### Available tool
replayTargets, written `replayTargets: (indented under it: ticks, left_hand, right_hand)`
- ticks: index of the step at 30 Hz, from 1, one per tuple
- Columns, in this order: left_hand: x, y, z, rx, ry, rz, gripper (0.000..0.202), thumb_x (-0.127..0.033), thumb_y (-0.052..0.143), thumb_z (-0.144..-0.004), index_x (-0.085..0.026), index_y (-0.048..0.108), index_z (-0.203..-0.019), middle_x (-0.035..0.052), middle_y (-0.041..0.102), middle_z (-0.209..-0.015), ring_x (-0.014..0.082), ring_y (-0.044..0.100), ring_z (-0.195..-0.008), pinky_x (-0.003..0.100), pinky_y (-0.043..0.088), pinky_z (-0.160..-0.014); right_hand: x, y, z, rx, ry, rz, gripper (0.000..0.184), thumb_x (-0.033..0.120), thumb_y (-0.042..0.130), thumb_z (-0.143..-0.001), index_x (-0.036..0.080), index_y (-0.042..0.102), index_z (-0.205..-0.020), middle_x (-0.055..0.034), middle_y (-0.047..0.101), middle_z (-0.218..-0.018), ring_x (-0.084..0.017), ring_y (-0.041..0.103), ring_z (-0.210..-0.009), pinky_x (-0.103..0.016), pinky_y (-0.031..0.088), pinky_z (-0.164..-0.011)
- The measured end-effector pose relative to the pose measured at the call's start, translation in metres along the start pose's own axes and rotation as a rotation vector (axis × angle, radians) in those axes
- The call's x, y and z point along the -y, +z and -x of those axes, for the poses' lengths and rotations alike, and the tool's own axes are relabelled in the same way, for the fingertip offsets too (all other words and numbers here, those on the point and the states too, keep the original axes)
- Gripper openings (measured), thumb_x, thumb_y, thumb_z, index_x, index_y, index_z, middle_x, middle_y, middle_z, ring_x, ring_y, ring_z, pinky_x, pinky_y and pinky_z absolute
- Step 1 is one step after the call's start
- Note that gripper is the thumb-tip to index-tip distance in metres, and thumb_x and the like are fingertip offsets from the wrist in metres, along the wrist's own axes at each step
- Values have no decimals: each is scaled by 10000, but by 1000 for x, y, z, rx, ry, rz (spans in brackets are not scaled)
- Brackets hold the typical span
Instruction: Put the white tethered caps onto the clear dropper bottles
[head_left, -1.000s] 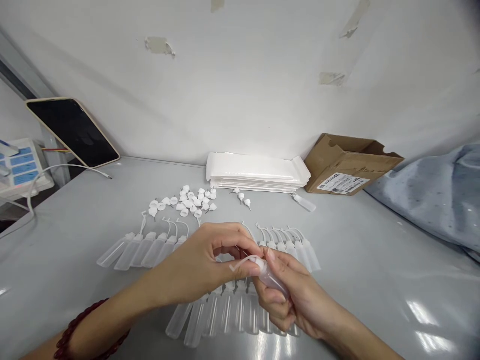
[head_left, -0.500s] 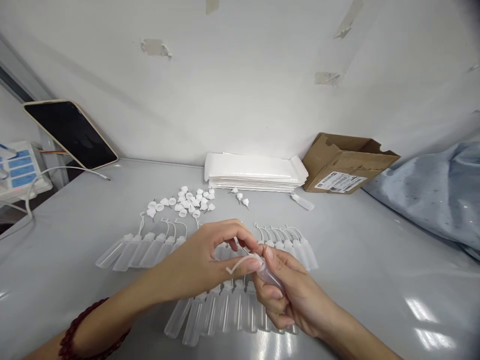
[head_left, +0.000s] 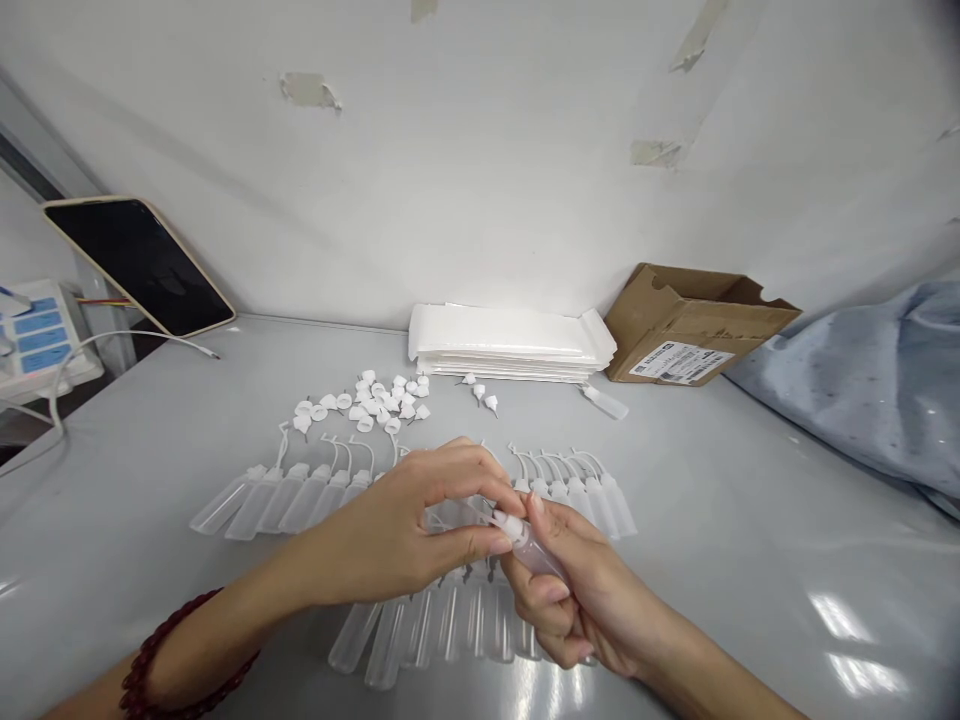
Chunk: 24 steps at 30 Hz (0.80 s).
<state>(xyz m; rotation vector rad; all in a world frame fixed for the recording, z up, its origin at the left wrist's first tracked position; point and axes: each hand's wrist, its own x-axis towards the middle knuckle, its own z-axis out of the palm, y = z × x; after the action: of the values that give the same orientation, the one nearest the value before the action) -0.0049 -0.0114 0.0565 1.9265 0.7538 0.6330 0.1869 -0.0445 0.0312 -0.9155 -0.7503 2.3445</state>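
In my right hand point(head_left: 577, 580) is a small translucent squeeze bottle point(head_left: 541, 560), tilted with its top toward the upper left. The thumb and index finger of my left hand point(head_left: 420, 525) close around the white cap point(head_left: 511, 526) on its neck. A thin needle tip and strap near the cap are partly hidden by my fingers. Below my hands lies a row of similar bottles point(head_left: 386, 645), and a second row point(head_left: 259, 505) runs behind them, many with curved straps. Loose white needle caps point(head_left: 382, 400) form a pile farther back.
A stack of white packets point(head_left: 510, 335) lies against the wall, beside an open cardboard box point(head_left: 686, 325). One bottle point(head_left: 604, 403) rests apart near them. A phone point(head_left: 142, 265) leans at the left, by a white cable point(head_left: 150, 335) and power strip point(head_left: 37, 345). Blue-grey cloth point(head_left: 870, 380) hangs at right.
The curved strap beside the cap has swung away from in front of my left thumb, behind my fingers. The white cap now shows more clearly between my left fingertips. Both hands stay nearly in place.
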Motion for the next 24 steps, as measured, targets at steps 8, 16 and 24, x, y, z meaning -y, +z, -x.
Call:
replayTargets:
  ticks: [8,16,24]
  left_hand:
    - [-3,2,1,1,-14,-23,60,-266,631,-875,-220,667,-889,-2,602,-953,152,546,-952,256,435,-814]
    - [-8,-1,4,66,5,37,171,-198,644,-862,-255,630,-1023,-22,592,-1079,128,553,-992,238,431,-870]
    - [-7,3,3,-112,1,-145,113,-291,581,-894,-203,614,-831,-4,606,-920,155,540,-911,272,420,-800]
  right_hand:
    - [1,0,3,29,0,42,393,595,517,-860,214,457,-786,122,344,-476,-9,157,-349,-86,219,-288]
    - [2,0,4,98,2,40,389,614,497,-859,227,457,-861,131,344,-456,-17,144,-344,-101,214,-297]
    - [-12,-1,5,-151,-386,522,320,554,461,-909,235,447,-914,111,294,-532,-68,223,-449,-187,229,-424]
